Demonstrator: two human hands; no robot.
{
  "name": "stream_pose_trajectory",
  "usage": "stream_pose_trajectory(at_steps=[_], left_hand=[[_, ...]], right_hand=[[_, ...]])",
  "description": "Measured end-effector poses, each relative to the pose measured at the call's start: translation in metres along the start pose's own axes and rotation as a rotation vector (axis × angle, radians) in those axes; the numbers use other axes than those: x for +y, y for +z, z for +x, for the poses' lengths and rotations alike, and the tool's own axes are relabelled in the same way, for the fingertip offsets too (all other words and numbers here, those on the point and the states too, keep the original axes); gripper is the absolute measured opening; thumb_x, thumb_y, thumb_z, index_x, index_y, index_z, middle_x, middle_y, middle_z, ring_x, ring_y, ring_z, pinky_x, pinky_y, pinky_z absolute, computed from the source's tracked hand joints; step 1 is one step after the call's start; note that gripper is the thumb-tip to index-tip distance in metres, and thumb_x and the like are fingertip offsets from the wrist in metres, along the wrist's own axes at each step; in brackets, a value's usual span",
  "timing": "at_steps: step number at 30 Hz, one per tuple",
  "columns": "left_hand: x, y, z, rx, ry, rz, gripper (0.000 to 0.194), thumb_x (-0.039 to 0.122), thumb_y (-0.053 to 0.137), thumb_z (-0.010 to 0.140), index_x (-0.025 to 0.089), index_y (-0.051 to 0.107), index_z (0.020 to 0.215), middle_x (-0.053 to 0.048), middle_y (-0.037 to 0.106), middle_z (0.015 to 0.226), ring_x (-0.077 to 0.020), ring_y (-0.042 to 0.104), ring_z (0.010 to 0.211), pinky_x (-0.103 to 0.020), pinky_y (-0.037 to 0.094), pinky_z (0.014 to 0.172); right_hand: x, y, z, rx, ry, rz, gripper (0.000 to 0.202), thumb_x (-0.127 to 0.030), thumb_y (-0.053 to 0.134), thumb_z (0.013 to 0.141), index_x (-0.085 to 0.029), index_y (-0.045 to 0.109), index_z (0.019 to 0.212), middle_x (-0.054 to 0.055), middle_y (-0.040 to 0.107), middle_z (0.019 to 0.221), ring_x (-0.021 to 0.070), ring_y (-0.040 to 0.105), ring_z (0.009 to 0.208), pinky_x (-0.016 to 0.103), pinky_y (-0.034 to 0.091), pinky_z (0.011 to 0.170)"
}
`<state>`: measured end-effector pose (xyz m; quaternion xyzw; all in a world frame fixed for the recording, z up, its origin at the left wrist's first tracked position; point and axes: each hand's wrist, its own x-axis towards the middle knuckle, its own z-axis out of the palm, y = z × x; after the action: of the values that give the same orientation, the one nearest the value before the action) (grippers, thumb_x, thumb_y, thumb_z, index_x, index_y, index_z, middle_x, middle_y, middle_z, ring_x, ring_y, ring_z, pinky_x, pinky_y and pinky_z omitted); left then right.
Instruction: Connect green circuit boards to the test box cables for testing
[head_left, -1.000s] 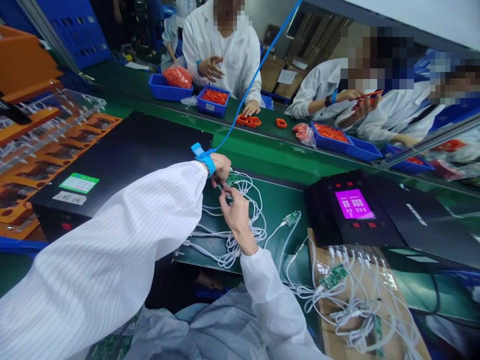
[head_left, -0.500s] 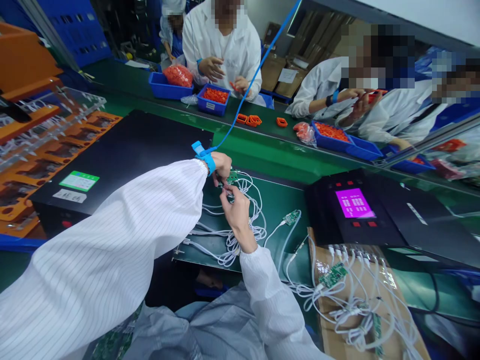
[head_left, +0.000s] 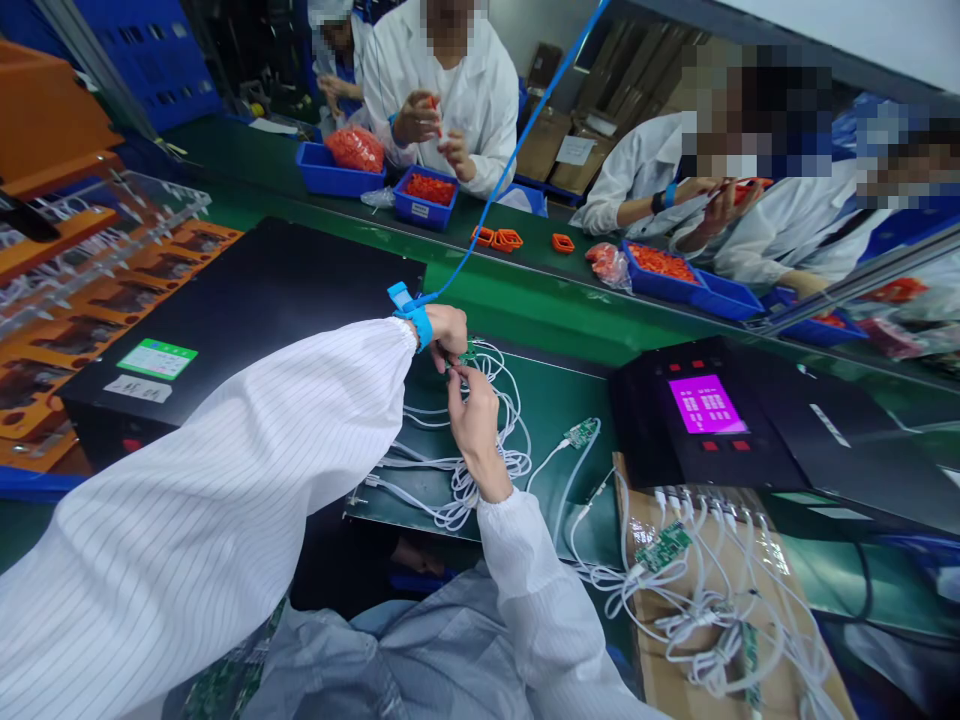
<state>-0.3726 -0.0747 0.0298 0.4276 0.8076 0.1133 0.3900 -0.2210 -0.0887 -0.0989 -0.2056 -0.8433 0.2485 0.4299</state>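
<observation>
The person's left hand [head_left: 448,332], a bright blue strap [head_left: 421,328] round its wrist, has its fingers bent inward; the bare right hand [head_left: 476,425] is set just below it, thumb and forefinger drawn together by the left fingertips. I can't make out from here what either hand grips, as the fingers cover it. A small green circuit board [head_left: 470,354] shows just past the right fingertips; whether it touches them I can't tell. Loops of thin white cable [head_left: 516,464] lie beside and below the right fingers on a dark green flat work surface [head_left: 555,400]. Right of the fingers lies a second green circuit board [head_left: 579,433], a white connector at its edge, and farther right sits a black box with a lit magenta screen [head_left: 707,405]. Well beyond the fingers, a co-worker in a white coat [head_left: 487,100] holds an orange-red piece [head_left: 434,115]
</observation>
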Motion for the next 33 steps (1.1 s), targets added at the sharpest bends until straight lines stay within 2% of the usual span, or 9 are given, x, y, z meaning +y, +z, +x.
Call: stream_pose_trajectory(at_steps=[4,15,19,21,24,29,33], left_hand=[[0.004,-0.002,-0.007,-0.078,-0.069,0.049,0.006,0.003,0.08,0.076,0.005,0.075,0.079,-0.017,0.074,0.073,-0.0352,0.077,0.092,-0.038,0.06,0.087],[0.012,-0.002,-0.022,-0.035,-0.073,-0.007,0.011,0.0,0.075,0.081,0.006,0.07,0.073,-0.015,0.073,0.071,-0.0272,0.077,0.089,-0.03,0.057,0.088],[0.01,-0.003,-0.024,-0.026,-0.07,0.005,0.008,0.001,0.077,0.079,0.002,0.07,0.075,-0.015,0.072,0.069,-0.029,0.077,0.089,-0.033,0.056,0.091],[0.009,-0.003,-0.022,-0.039,-0.051,-0.024,0.006,0.001,0.075,0.08,0.0,0.072,0.084,-0.015,0.073,0.071,-0.028,0.077,0.087,-0.032,0.057,0.089],[0.005,-0.001,-0.016,-0.055,-0.026,-0.049,0.015,0.005,0.074,0.082,-0.002,0.072,0.096,-0.014,0.074,0.073,-0.0263,0.077,0.086,-0.03,0.058,0.087],[-0.004,0.0,-0.001,-0.062,-0.044,-0.005,0.011,0.006,0.079,0.078,0.004,0.072,0.086,-0.017,0.073,0.072,-0.0317,0.076,0.096,-0.036,0.058,0.089],[-0.007,0.0,0.007,-0.084,-0.009,0.008,0.022,0.014,0.088,0.074,0.002,0.073,0.086,-0.021,0.074,0.078,-0.0378,0.074,0.104,-0.041,0.057,0.093]], right_hand=[[0.004,-0.001,0.001,-0.001,-0.012,0.012,0.027,-0.03,0.045,0.107,-0.016,0.068,0.108,0.014,0.077,0.105,0.0232,0.073,0.097,0.038,0.058,0.089],[-0.006,-0.006,0.002,0.02,-0.044,-0.022,0.025,-0.025,0.043,0.108,-0.016,0.067,0.105,0.014,0.074,0.105,0.023,0.069,0.1,0.04,0.056,0.091],[-0.003,-0.008,0.004,-0.016,-0.036,0.006,0.023,-0.026,0.046,0.108,-0.017,0.067,0.107,0.013,0.075,0.107,0.023,0.071,0.101,0.039,0.057,0.092],[0.0,-0.009,0.005,-0.009,-0.03,0.028,0.02,-0.026,0.049,0.106,-0.017,0.067,0.111,0.013,0.076,0.11,0.0232,0.071,0.104,0.038,0.057,0.093],[0.004,-0.011,0.006,-0.003,-0.025,0.05,0.019,-0.025,0.051,0.105,-0.017,0.066,0.114,0.013,0.076,0.111,0.0234,0.073,0.104,0.037,0.058,0.093],[0.006,-0.009,0.006,-0.035,-0.044,0.03,0.02,-0.026,0.05,0.106,-0.018,0.066,0.112,0.013,0.077,0.109,0.0237,0.073,0.101,0.038,0.059,0.091],[0.006,-0.007,0.004,-0.028,-0.089,0.002,0.021,-0.025,0.047,0.107,-0.017,0.066,0.111,0.014,0.076,0.107,0.0237,0.072,0.101,0.039,0.058,0.09]])
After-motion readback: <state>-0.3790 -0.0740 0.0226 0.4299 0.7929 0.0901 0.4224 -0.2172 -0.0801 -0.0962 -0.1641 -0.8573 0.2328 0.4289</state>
